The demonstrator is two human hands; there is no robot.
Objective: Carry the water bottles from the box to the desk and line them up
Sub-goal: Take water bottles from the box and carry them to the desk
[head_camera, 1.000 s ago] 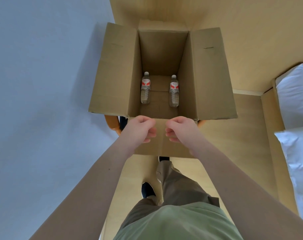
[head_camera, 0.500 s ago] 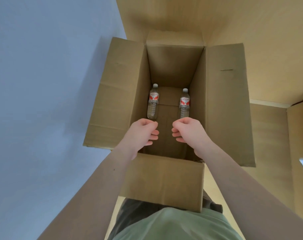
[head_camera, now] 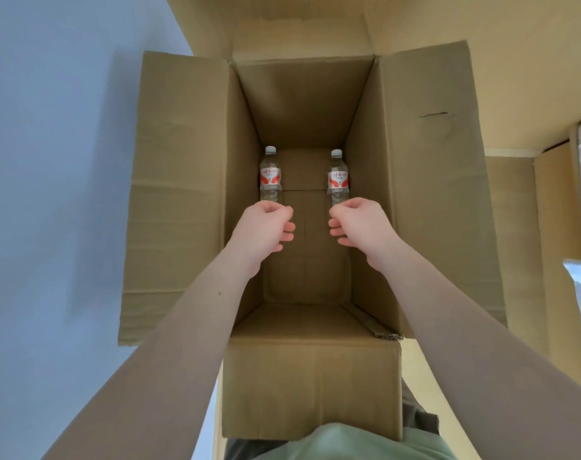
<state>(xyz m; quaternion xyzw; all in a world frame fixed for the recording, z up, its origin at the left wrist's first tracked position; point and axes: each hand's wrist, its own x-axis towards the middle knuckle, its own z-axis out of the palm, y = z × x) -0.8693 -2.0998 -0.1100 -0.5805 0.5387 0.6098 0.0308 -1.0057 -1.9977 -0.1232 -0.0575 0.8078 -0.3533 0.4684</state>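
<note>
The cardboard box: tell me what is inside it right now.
Inside the cardboard box, two water bottles lie on the bottom: the left bottle and the right bottle. The left hand and right hand cover their lower ends.
</note>
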